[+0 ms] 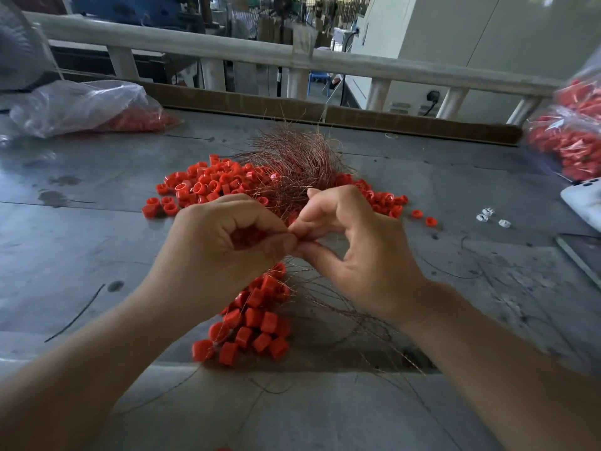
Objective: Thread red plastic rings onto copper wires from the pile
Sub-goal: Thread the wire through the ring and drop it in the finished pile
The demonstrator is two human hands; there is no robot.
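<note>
Head view: I'm seeing my left hand (224, 245) and right hand (354, 252) pinching fingertip to fingertip on a strand of the copper wires (292, 164); I can't tell if either is holding a ring. Threaded rings (257, 323) are bunching just below my hands. The loose ring pile (201, 187) is lying beyond them on the table (97, 255), so I'm judging plenty left.

Two bare hands, left hand (224, 242) and right hand (361, 252), uncovered from fingertips to wrist. Behind each hand a bare forearm, left forearm (97, 369) and right forearm (504, 369), uncovered down to the lower edge of view. Nails short and plain where visible. Faint creases at the wrist behind the right hand.
</note>
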